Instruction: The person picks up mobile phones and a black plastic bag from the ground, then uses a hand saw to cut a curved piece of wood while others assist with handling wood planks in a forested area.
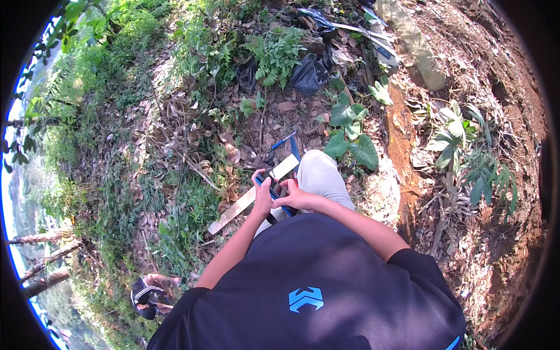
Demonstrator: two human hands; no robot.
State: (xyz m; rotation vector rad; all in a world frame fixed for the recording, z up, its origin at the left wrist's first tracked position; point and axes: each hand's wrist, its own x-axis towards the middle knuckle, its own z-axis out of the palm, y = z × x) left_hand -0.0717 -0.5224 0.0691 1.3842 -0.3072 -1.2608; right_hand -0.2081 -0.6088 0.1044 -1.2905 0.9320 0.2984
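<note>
My left hand (263, 195) is closed around a dark, narrow object (275, 192) with a blue edge, held in front of my lap. From the other side, my right hand (296, 197) grips the same object with bent fingers. Its exact kind is hard to make out, since fingers cover much of it. Beneath and beyond my hands lies a pale wooden board (234, 213), slanting from lower left to upper right beside my raised knee (319, 172). Just past the board's far end, a slim blue tool (284, 141) rests on the soil.
Black plastic bags (310, 74) lie ahead among ferns and leaves. Large-leaved plants (363, 151) grow right of my knee, next to a bare earth bank (402, 157). Bushy slope (105, 151) falls away at left. Another person (149, 296) crouches at lower left.
</note>
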